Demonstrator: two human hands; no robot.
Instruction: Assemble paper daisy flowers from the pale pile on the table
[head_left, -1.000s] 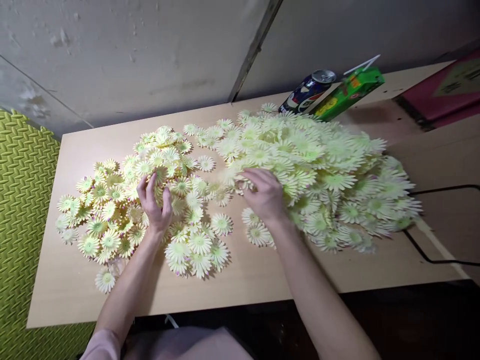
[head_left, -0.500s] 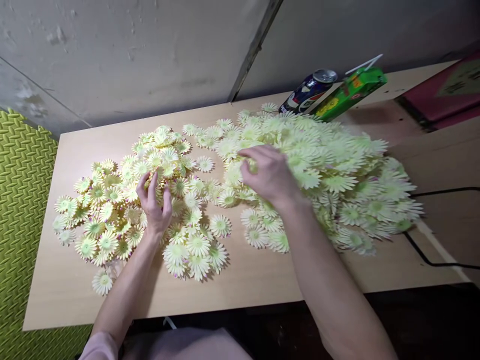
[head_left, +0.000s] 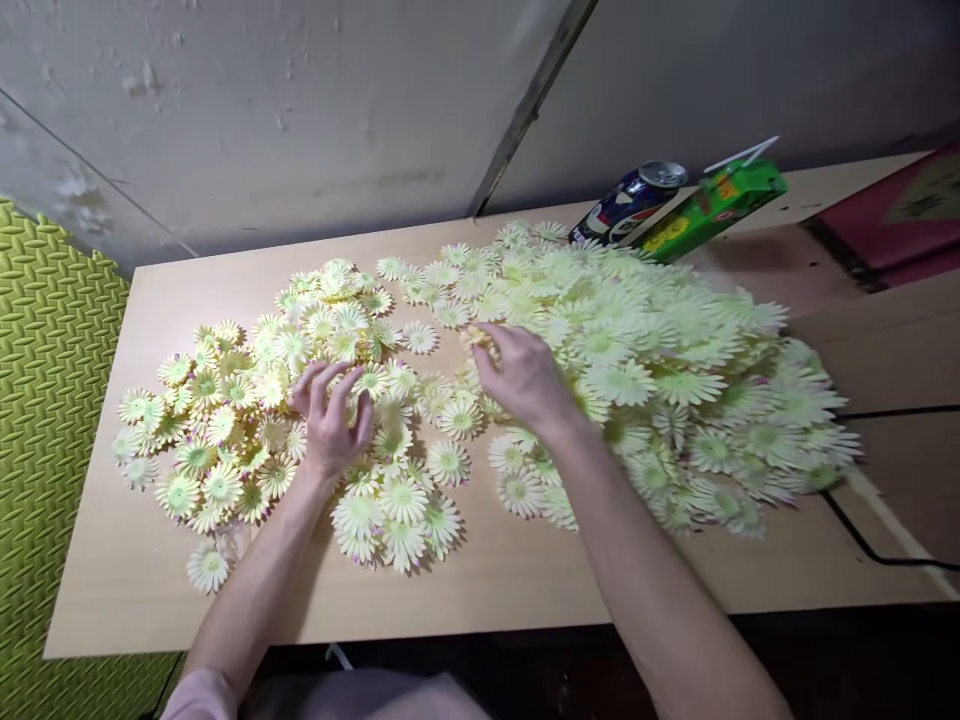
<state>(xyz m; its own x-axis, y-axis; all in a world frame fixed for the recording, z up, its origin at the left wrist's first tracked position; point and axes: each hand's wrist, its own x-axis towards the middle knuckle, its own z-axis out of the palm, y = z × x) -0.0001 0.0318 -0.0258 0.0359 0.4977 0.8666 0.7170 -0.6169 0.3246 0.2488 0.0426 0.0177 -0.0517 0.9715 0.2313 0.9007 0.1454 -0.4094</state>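
Observation:
Pale yellow-green artificial flower heads (head_left: 225, 485), some with purple-tipped petals, lie in a loose heap on the left of the table. A larger, denser pile of the same flower heads (head_left: 622, 385) covers the right side. Over the left heap rests my left hand (head_left: 330, 415), its fingers bent and apart, touching the flowers, with nothing seen in its grip. My right hand (head_left: 521, 375) is at the left edge of the big pile, thumb and fingers closed on a small yellowish flower head (head_left: 474, 338). Its fingertips partly cover that flower.
On the wooden table (head_left: 510, 590), a dark blue soda can (head_left: 626, 205) and a green drink carton (head_left: 712, 210) with a straw stand behind the big pile. A grey wall (head_left: 300, 120) borders the back. Green foam matting (head_left: 52, 400) is at left, a black cable (head_left: 862, 535) at right.
My right hand has come down and slightly left, and a flower head now shows at its fingertips. My left hand has shifted a little right and down over its heap. The view has tilted slightly.

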